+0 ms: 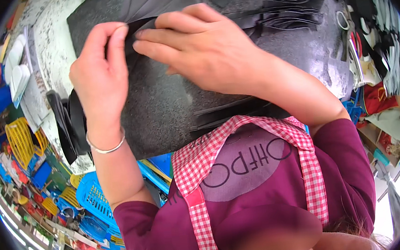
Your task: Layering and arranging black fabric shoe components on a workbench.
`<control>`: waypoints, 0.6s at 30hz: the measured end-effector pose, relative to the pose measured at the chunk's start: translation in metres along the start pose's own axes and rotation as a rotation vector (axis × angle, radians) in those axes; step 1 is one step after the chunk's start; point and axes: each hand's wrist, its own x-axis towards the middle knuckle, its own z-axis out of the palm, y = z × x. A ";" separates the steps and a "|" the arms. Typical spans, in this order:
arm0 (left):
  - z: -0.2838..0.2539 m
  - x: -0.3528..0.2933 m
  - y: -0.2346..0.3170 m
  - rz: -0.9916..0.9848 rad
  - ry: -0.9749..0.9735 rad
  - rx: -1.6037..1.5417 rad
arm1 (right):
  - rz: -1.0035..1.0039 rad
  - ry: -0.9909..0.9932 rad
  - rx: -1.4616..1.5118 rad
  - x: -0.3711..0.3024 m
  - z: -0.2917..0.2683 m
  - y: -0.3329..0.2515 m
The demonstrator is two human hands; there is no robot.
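Note:
My left hand (101, 67) is closed in a pinch, thumb against bent fingers, on the edge of a thin black sheet piece (156, 4) that looks like leather or fabric. Close beside it, my right hand (207, 45) reaches in from the right with its fingers stretched out over the same black piece. Its fingertips come near my left thumb; most of the right thumb is hidden under the palm. Both hands are above a dark, worn work surface (160, 100). Stacked black pieces (290, 14) with layered edges lie beyond my right hand.
More folded black strips hang at the left edge (64, 127) and lie along the near edge (227, 113). Scissors (355, 44) and hanging strips (387, 32) are at the right. Blue baskets (94, 196) and a yellow crate (19, 141) stand at the lower left.

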 end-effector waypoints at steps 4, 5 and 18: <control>-0.029 0.016 -0.009 -0.207 0.237 -0.488 | 0.022 -0.124 -0.115 -0.010 0.012 -0.007; -0.044 0.015 -0.004 -0.136 0.412 -0.418 | 0.024 -0.124 -0.117 -0.011 0.008 -0.007; 0.054 -0.082 0.049 0.624 -0.269 0.054 | 0.486 -0.099 -0.140 -0.110 -0.108 0.053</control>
